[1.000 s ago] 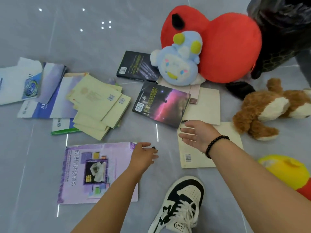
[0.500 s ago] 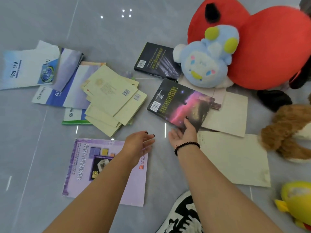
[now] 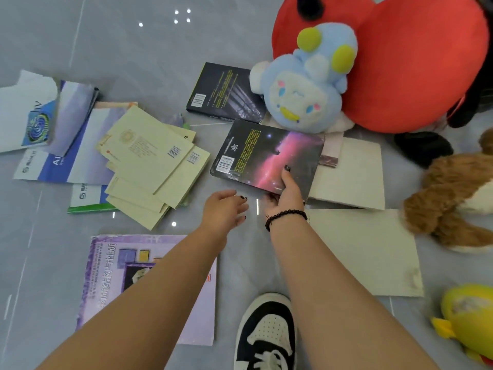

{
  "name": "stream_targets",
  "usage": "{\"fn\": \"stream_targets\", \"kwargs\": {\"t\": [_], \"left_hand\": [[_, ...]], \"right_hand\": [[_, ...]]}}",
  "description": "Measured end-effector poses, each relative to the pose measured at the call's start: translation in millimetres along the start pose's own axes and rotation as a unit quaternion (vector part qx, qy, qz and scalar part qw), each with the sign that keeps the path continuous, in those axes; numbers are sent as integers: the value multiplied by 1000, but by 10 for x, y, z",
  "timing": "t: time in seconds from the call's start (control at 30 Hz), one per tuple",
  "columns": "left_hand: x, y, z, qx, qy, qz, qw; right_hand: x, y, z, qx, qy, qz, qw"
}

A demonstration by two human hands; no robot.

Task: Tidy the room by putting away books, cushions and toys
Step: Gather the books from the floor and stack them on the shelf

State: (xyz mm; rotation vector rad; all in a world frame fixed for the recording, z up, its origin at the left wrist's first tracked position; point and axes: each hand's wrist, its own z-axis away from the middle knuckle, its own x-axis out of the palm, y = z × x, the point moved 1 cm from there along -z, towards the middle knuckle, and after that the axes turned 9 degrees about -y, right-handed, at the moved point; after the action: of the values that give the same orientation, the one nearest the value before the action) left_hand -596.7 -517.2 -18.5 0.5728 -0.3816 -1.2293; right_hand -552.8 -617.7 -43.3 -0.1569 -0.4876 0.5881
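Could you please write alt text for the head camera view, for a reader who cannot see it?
A person's right hand grips the near edge of a dark galaxy-cover book on a grey floor, while the left hand hovers open beside it. Scattered books, including a purple textbook, lie to the left; a blue plush toy and a red cushion sit behind.

Bare floor [image 3: 250, 252] between my arms, open strip. Cream booklets [image 3: 154, 166] crowd left, blue plush [image 3: 306, 84] and red cushion [image 3: 416, 65] block ahead, brown plush [image 3: 450, 198] hems right.
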Motion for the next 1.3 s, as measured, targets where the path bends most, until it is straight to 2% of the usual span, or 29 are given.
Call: {"fn": "stream_targets", "kwargs": {"t": [0.03,0.07,0.13,0.17,0.23,0.3,0.37,0.4,0.5,0.6,0.67,0.73,0.77,0.83,0.9,0.93,1.0,1.03,1.1,1.13,1.17,1.23,1.3], "left_hand": [[-11,-44,-14,70,27,-99,992],[-29,-77,4,160,58,-224,960],[-70,-143,53,333,105,-415,840],[-83,-165,82,380,132,-470,786],[-99,-192,158,437,193,-531,700],[-43,-140,250,496,207,-560,631],[81,-88,318,533,142,-599,581],[143,-90,367,545,91,-605,573],[159,-181,475,542,23,-597,592],[122,-157,520,465,1,-588,662],[114,-70,543,401,-12,-532,746],[90,4,547,347,-15,-409,844],[69,9,520,315,-14,-341,886],[0,-31,444,213,-29,-196,957],[-103,-153,358,86,-38,-45,995],[-180,-237,300,38,-35,17,999],[-364,-409,219,-12,-21,58,998],[-461,-514,175,-19,-15,31,999],[-661,-654,154,3,3,-128,992],[-776,-690,147,29,37,-199,979],[-924,-706,136,58,90,-227,968],[-1287,-678,140,97,232,-180,951],[-1724,-724,134,74,364,-112,922]], "right_hand": [[7,-7,29,-12,5,11,1000],[15,-21,88,-25,8,16,1000],[26,-88,271,-54,22,21,998],[4,-138,379,-68,36,31,997],[-95,-221,614,-85,67,72,992],[-245,-249,843,-94,78,109,987],[-374,-206,1033,-104,76,135,983],[-432,-183,1119,-112,74,144,980],[-521,-177,1240,-121,56,196,971],[-508,-267,1284,-138,-2,330,934],[-453,-340,1329,-157,-46,424,891],[-419,-410,1302,-181,-70,479,856],[-419,-427,1239,-187,-72,486,851],[-432,-405,1057,-171,-56,473,863],[-420,-332,882,-125,-37,455,881],[-406,-303,809,-115,-34,452,884],[-360,-273,690,-119,-41,483,866],[-336,-261,640,-118,-44,516,847],[-310,-216,575,-105,-48,594,796],[-313,-172,554,-102,-51,628,770],[-310,-105,538,-108,-54,662,740],[-301,82,588,-140,-71,711,685],[-303,340,662,-145,-117,736,651]]}}
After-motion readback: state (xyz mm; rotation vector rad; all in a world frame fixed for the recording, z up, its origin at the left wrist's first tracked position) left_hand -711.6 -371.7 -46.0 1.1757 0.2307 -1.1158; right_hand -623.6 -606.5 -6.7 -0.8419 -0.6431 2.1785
